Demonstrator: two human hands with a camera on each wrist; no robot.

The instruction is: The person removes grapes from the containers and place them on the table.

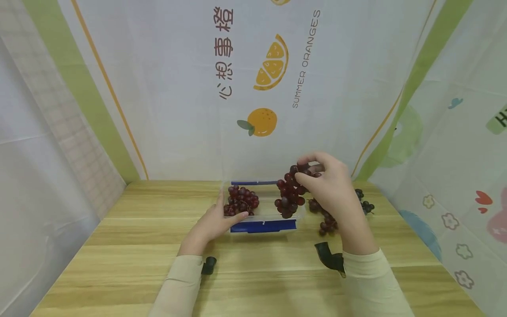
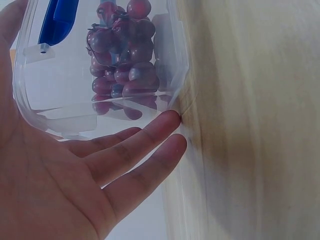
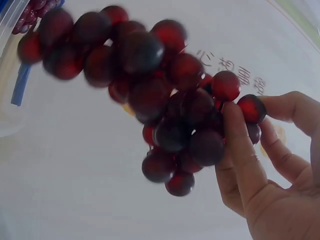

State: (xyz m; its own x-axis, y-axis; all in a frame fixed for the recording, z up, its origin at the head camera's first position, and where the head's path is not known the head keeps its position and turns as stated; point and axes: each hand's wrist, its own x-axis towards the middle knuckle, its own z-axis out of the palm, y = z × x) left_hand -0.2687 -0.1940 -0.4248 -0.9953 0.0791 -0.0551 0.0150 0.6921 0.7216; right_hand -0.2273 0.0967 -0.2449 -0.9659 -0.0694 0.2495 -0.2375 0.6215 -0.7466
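Note:
My right hand (image 1: 326, 180) pinches the top of a bunch of dark red grapes (image 3: 172, 100) between thumb and fingers. The bunch hangs over the right part of a clear plastic container (image 1: 266, 193) with blue latch flaps (image 1: 263, 226). Inside, on the left, lies another bunch of red grapes (image 1: 241, 200), also visible through the wall in the left wrist view. Against the container's left end rests my left hand (image 1: 211, 224), its thumb along the front rim. In the left wrist view, its fingers (image 2: 145, 175) are extended and spread beside the clear wall.
On the wooden table (image 1: 158, 237), more red grapes (image 1: 328, 224) lie right of the container, partly behind my right forearm. Farther right are dark grapes (image 1: 367, 207). Black curved pieces (image 1: 328, 257) show beside both sleeves. A printed white curtain (image 1: 178, 110) hangs behind the table.

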